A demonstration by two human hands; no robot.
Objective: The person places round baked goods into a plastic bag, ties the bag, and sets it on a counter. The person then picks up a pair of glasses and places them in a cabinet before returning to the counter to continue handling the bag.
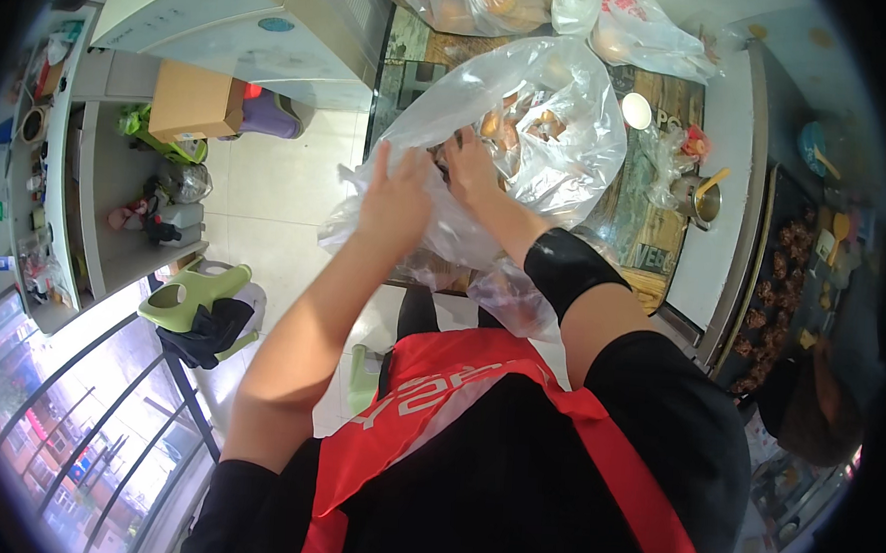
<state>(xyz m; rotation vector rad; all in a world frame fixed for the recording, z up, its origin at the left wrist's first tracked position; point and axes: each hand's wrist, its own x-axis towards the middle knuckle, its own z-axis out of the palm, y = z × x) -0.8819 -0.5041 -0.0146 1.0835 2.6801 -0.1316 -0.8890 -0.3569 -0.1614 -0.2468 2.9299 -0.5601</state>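
Note:
A large clear plastic bag point(561, 170) lies on the wood-patterned table point(640, 234) in front of me, with brown rounded food pieces point(507, 133) showing inside. My left hand point(398, 195) is against the bag's left side, fingers pointing away from me and partly blurred. Whether they pinch the film is not clear. My right hand point(470, 165) reaches in at the bag's opening, its fingers bent beside a dark brown piece point(441, 160). The fingertips are partly hidden, so a hold on that piece cannot be made out.
More filled plastic bags point(480, 4) stand at the table's far edge. To the right are a white paper cup point(636, 110), a metal cup point(699, 200) with a yellow-handled utensil, and a dark tray point(773, 294) of reddish-brown food. A green stool point(194, 297) stands on the left floor.

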